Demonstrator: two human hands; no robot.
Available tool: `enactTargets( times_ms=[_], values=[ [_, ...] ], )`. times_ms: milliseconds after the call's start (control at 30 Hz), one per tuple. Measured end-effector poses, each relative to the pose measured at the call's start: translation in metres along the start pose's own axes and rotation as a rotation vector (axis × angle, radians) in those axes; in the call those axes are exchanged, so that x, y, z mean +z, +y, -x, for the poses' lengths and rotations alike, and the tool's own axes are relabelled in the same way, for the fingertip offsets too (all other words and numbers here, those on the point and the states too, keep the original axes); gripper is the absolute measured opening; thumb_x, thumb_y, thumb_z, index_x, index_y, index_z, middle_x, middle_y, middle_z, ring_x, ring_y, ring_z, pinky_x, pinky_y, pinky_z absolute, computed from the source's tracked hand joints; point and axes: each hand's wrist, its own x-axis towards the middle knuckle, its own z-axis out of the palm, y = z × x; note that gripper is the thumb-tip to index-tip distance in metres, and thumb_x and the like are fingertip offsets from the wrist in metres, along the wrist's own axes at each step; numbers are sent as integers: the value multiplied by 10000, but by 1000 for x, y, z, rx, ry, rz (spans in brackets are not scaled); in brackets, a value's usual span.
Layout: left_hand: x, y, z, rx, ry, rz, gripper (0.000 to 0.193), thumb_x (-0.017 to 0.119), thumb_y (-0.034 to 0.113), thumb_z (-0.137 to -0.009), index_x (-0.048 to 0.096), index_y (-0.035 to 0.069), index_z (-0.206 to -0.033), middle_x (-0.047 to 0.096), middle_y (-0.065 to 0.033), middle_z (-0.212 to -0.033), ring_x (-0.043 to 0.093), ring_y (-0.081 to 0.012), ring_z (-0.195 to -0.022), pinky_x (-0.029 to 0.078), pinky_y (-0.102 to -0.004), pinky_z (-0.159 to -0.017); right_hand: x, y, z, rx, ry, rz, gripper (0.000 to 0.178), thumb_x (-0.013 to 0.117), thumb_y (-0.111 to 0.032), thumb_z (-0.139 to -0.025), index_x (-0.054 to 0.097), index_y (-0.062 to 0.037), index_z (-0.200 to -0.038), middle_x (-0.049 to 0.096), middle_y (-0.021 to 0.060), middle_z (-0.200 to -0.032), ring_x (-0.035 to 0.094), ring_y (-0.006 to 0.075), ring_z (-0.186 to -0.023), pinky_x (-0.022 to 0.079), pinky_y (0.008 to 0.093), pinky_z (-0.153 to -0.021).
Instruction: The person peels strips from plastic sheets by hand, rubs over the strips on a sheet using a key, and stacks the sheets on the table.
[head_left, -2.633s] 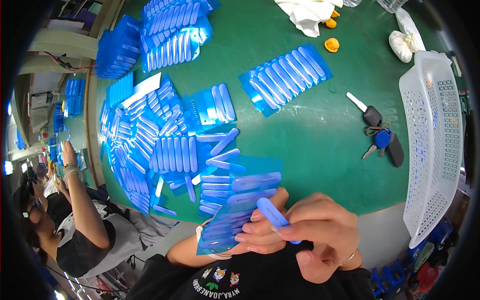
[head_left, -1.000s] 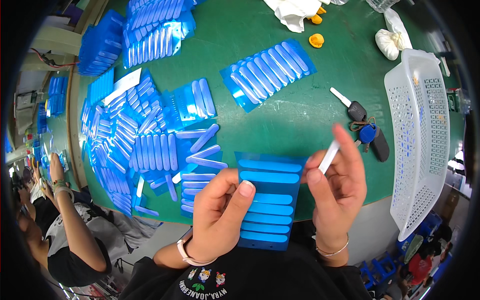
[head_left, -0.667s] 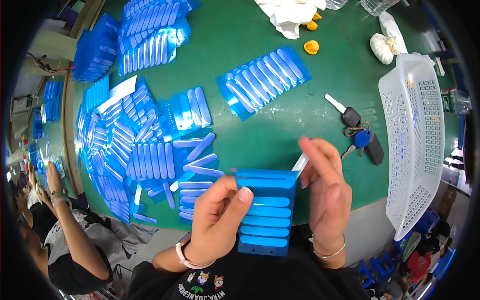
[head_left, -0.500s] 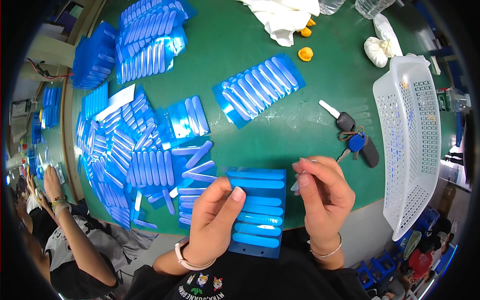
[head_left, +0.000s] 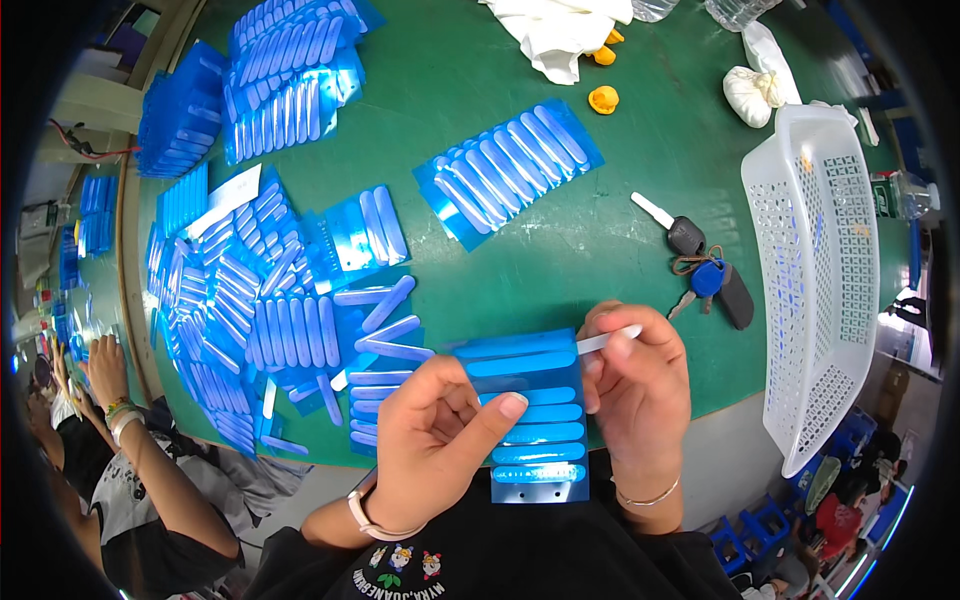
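A blue plastic sheet point(head_left: 538, 413) with several long rounded strips on it hangs upright over the table's near edge. My left hand point(head_left: 428, 455) grips its left side, thumb across the front, fingers partly hidden. At the sheet's upper right edge, my right hand point(head_left: 640, 415) pinches a slim white strip point(head_left: 597, 343) between thumb and forefinger. The strip's left end meets the sheet's edge; whether it is stuck there I cannot tell. Left of my left hand, loose blue strips point(head_left: 388, 303) and a pile of similar blue sheets point(head_left: 295, 330) lie on the table.
On the green table point(head_left: 520, 285) lie another blue sheet point(head_left: 510, 172), a key bunch point(head_left: 707, 273), a yellow rubber piece point(head_left: 603, 99) and a white cloth point(head_left: 555, 35). A white perforated basket point(head_left: 800, 290) stands at the right. Blue sheet stacks point(head_left: 290, 80) fill the far left. A co-worker's arm point(head_left: 150, 460) is at the left.
My right hand has moved slightly left to the sheet's upper edge, with the white strip now plainly showing. The sheet has shifted a little right, and my left thumb lies further over it.
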Motion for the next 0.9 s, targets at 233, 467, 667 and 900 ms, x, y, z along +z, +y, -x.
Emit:
enactTargets(
  times_ms=[233,467,667,900],
  values=[
    [12,6,-4,-27,105,61,208,713,0,-835,573,-3,-988,629,-22,-756,520,1,-592,358,-163,-478,9,1,1,-104,65,256,123,609,30,-874,630,53,-993,658,78,-817,618,96,-712,504,222,-613],
    [7,9,-1,-65,91,-18,246,717,22,-843,521,22,-693,553,21,-633,476,8,-556,332,-173,-459,-7,0,1,35,-137,273,160,580,57,-879,629,64,-1031,673,69,-873,608,63,-725,487,197,-649],
    [9,8,0,-100,80,33,235,719,25,-842,535,20,-696,589,0,-653,521,-4,-591,370,-173,-484,-12,-16,1,235,-255,306,241,579,21,-892,621,61,-1125,685,94,-943,644,114,-863,509,225,-733],
    [7,14,3,-90,21,-43,227,732,21,-827,541,19,-705,607,-10,-674,548,-14,-617,389,-185,-487,-14,-16,-1,334,-366,99,363,587,-20,-875,551,82,-1222,633,179,-1149,616,212,-1057,521,314,-875]
  ],
)
